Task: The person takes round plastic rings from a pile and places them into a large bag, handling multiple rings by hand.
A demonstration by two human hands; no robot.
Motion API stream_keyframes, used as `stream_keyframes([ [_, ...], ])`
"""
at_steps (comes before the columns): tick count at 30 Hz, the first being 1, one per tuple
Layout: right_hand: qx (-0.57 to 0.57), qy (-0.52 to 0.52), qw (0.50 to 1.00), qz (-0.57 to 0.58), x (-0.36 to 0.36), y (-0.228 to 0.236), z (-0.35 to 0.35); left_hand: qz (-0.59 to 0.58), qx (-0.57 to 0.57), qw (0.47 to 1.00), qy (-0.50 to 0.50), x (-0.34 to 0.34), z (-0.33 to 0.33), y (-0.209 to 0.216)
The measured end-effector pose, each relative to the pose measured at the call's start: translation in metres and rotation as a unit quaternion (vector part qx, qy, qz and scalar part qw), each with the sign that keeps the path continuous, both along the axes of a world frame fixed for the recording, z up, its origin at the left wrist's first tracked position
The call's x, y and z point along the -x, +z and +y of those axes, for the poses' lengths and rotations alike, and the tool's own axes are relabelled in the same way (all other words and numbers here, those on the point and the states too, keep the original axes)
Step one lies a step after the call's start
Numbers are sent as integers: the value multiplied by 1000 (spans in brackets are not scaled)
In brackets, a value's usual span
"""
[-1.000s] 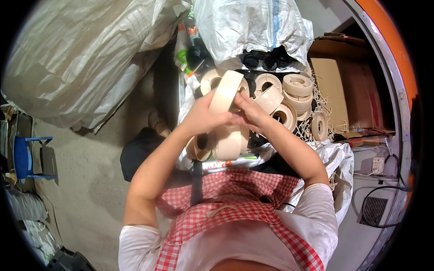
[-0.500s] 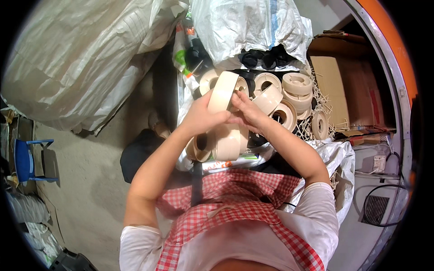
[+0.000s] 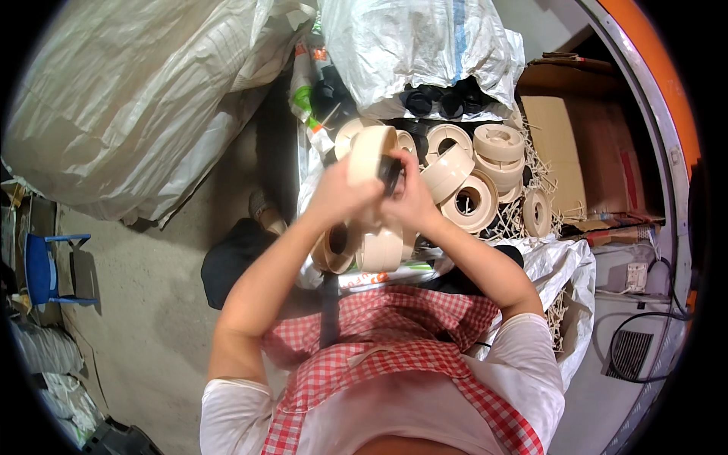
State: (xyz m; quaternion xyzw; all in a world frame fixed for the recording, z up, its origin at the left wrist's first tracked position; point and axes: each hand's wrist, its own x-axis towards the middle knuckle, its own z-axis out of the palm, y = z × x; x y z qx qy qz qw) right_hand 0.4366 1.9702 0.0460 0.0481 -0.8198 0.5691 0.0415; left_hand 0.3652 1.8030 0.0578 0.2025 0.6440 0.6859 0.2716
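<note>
My left hand [image 3: 345,193] is closed around a wide beige plastic ring [image 3: 368,155], held tilted up over the pile. My right hand [image 3: 412,197] is closed at the ring's right side, its fingers on a small black part [image 3: 392,174] by the ring's opening; blur hides that part's kind. Below my hands lie another beige ring [image 3: 381,250] and one on its side [image 3: 339,241]. More beige rings lie to the right, among them a glossy one [image 3: 447,173], a flat one [image 3: 472,201] and a stack [image 3: 500,148].
A white woven sack [image 3: 413,45] with black round parts [image 3: 447,98] at its mouth stands at the far side. Thin beige sticks [image 3: 538,167] lie scattered beside a cardboard box [image 3: 557,152]. A large pale sack [image 3: 136,98] and a blue chair [image 3: 42,265] are at left.
The ring in my left hand has turned and dropped slightly. My right hand has shifted toward it, fingers now raised at its side, and a black part shows between my hands.
</note>
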Motion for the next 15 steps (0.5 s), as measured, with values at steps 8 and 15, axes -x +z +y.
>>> stream_keyframes([
  [8,110,-51,971,-204,2,-4,12,-18,-13,999,-31,-2,-2,-3],
  [15,150,-30,973,-174,0,-2,8,24,1,999,-40,0,-5,-6],
])
